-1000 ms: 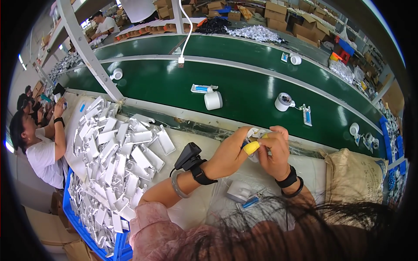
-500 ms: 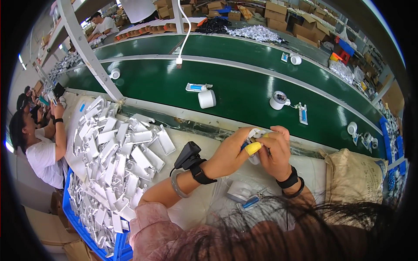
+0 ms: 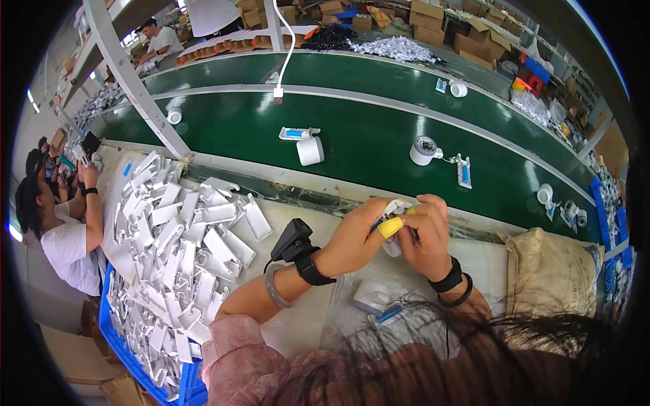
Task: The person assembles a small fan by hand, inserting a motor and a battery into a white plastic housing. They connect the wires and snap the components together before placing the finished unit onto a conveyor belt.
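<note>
My left hand [image 3: 362, 233], a yellow cover on its thumb, and my right hand [image 3: 428, 237] come together above the table's far side. Both are closed on a small white plastic part [image 3: 398, 206], most of it hidden by the fingers. A dark band circles each wrist, and the left one carries a black box-shaped device [image 3: 294, 240]. Below the hands, a white round housing [image 3: 372, 296] lies on the plastic-covered table, with a blue cylindrical cell [image 3: 389, 313] beside it. Strands of hair hang across the near part of the view.
White plastic brackets [image 3: 172, 237] are heaped to the left, over a blue bin [image 3: 115, 331]. Beyond the table, a green conveyor [image 3: 230, 128] carries white housings [image 3: 311, 151] wired to blue-celled brackets. A brown sack [image 3: 552, 274] stands right. Co-workers [image 3: 71, 233] work at the left. A white cable [image 3: 290, 40] hangs overhead.
The housings on the near conveyor have shifted slightly left. Both hands stay nearly in place on the white part, whose angle has changed a little.
</note>
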A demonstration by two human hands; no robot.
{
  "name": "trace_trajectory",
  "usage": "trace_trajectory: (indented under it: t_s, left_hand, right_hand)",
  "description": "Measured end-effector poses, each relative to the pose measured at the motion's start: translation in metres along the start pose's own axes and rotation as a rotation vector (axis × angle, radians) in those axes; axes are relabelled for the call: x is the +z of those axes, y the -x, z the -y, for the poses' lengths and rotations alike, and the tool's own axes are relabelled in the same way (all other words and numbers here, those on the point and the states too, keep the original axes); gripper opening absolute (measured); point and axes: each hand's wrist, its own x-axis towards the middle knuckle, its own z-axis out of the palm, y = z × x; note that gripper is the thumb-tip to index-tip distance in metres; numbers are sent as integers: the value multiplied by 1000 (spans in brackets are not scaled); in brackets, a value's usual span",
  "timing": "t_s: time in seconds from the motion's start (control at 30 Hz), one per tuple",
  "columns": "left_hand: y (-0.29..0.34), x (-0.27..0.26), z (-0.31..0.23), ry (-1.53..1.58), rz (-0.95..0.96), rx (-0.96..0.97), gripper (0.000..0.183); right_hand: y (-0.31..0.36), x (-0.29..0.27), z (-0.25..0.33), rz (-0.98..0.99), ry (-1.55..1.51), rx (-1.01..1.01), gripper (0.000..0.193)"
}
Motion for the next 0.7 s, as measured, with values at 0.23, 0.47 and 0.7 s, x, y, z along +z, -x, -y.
trace_trajectory:
  t_s: [0.23,0.47,0.7]
  left_hand:
    - [-2,-3,2,56,-17,10,26]
    - [-7,-9,5,401,115,-209,31]
    - [-9,-16,6,575,113,-305,41]
  right_hand:
    - [-1,2,0,33,-1,23,28]
    - [2,7,1,25,21,65,31]
    - [6,3,-5,120,-126,236,46]
